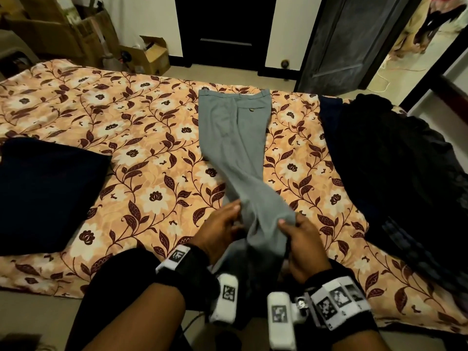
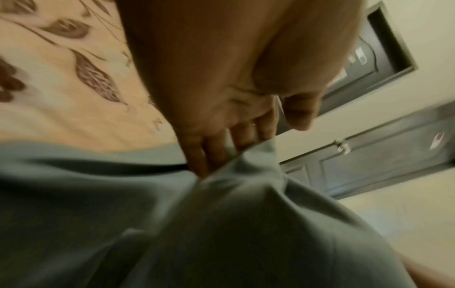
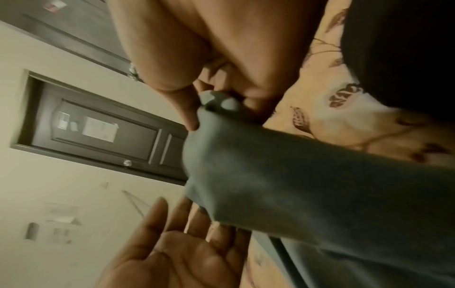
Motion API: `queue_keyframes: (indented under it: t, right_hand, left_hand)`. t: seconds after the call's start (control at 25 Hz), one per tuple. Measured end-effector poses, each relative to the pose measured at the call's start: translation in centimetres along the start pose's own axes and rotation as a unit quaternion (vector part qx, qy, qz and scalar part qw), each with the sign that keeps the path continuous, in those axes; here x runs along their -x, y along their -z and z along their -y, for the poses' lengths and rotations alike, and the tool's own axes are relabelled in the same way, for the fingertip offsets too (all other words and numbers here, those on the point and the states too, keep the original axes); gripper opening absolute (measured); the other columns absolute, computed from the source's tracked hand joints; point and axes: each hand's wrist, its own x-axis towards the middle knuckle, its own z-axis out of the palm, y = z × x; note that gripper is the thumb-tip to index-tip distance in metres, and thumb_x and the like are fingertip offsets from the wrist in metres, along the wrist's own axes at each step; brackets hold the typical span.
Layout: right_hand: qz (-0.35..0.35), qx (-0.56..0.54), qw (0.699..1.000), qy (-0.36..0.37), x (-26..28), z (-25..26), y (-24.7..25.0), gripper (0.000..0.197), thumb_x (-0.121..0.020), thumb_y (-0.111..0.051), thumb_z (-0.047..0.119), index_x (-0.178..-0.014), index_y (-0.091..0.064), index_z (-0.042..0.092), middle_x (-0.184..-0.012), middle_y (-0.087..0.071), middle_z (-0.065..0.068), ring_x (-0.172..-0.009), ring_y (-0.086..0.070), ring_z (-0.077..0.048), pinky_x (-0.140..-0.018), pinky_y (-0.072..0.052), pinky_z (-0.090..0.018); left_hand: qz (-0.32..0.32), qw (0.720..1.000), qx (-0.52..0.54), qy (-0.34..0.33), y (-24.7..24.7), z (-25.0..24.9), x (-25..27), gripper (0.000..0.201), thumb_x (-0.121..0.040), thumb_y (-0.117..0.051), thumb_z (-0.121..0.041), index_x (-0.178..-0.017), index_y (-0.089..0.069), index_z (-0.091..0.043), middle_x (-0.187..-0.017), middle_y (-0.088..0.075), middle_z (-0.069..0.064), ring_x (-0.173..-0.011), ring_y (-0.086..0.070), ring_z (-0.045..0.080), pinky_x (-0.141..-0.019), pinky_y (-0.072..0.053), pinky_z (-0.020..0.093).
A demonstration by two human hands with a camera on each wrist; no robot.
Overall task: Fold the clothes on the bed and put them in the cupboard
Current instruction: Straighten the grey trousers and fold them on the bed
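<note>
While our right hand (image 1: 304, 245) pinches the leg end of the grey trousers (image 1: 234, 138) at frame centre-bottom, our left hand (image 1: 220, 229) lies flat-fingered against the cloth w/o gripping. Waistband sits mid-frame on the bed (image 1: 141, 138). Folding's just starting, we judge; next: align both legs, then lift hems toward waistband.

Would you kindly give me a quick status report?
Right hand pinching grey trousers; left hand open against them. Waistband flat on bed, legs lifted. Dark clothes alongside.
</note>
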Motion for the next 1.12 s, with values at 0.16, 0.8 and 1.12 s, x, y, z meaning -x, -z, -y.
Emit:
queue_keyframes:
  t: [0.16, 0.8, 1.12]
  right_hand:
    - [0.052, -0.018, 0.985, 0.164, -2.7, 12.8, -0.7, 0.017, -0.1, -0.041, 0.015, -0.104, -0.058, 0.017, -0.1, -0.07, -0.004, -0.091, -0.069, -0.017, -0.071, -0.057, -0.03]
    - [0.083, 0.047, 0.979, 0.18, -4.8, 15.1, -1.3, 0.019, -0.099, -0.045, 0.014, -0.115, -0.055, 0.013, -0.097, -0.069, 0.0, -0.087, -0.069, -0.011, -0.071, -0.057, -0.024]
    - [0.128, -0.019, 0.989, 0.077, -1.0, 8.4, -1.8, 0.02, -0.093, -0.05, 0.003, -0.108, -0.055, 0.014, -0.097, -0.07, -0.005, -0.09, -0.068, -0.019, -0.072, -0.057, -0.029]
  left_hand:
    - [-0.102, 0.992, 0.018, -0.067, 1.6, -5.0, -5.1, 0.031, -0.093, -0.036, -0.002, -0.107, -0.063, -0.007, -0.094, -0.068, 0.015, -0.079, -0.063, 0.03, -0.069, -0.054, 0.035]
    - [0.249, 0.894, -0.357, 0.11, -2.6, 4.2, -0.4, 0.035, -0.093, -0.062, -0.024, -0.128, -0.06, -0.027, -0.116, -0.063, -0.01, -0.099, -0.059, 0.0, -0.088, -0.044, 0.015]
    - [0.03, 0.992, 0.013, 0.119, -0.1, 2.6, 0.1, 0.065, -0.095, -0.03, -0.062, -0.113, -0.069, -0.013, -0.114, -0.07, 0.015, -0.108, -0.063, 0.031, -0.098, -0.045, 0.045]
